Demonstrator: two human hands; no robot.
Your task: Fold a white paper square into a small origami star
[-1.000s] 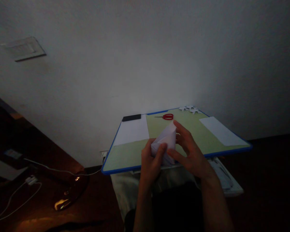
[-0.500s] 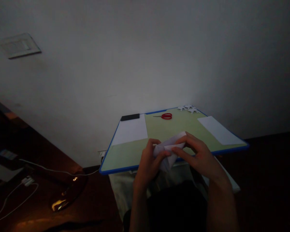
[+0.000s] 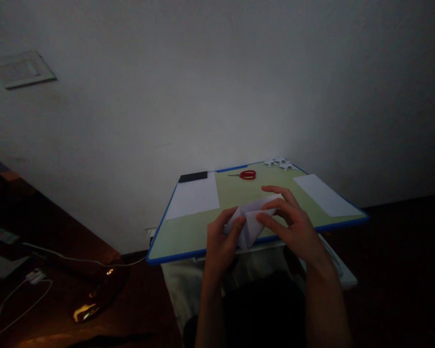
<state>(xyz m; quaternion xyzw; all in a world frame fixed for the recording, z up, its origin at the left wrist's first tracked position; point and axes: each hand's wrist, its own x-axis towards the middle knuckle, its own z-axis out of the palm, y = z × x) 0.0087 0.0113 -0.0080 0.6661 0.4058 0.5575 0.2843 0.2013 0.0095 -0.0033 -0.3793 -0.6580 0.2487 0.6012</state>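
A folded sheet of white paper (image 3: 252, 227) is held up above the near edge of the green table (image 3: 188, 237), its flaps standing apart. My left hand (image 3: 221, 237) pinches its left side, the thumb lying on the front face. On the right side, my right hand (image 3: 288, 222) grips a flap between thumb and a finger, while its index finger is lifted away from the paper. The fingertips behind the paper are partly hidden.
Red-handled scissors (image 3: 247, 175) lie at the back of the table. Small folded white paper pieces (image 3: 281, 164) are heaped at the far right corner. White sheets lie left (image 3: 194, 198) and right (image 3: 326, 195); a black flat object (image 3: 193, 177) rests on the left one.
My right index finger has lifted off the paper's upper edge. The folded paper has turned slightly and its front flap shows more openly. The whole view has shifted a little.
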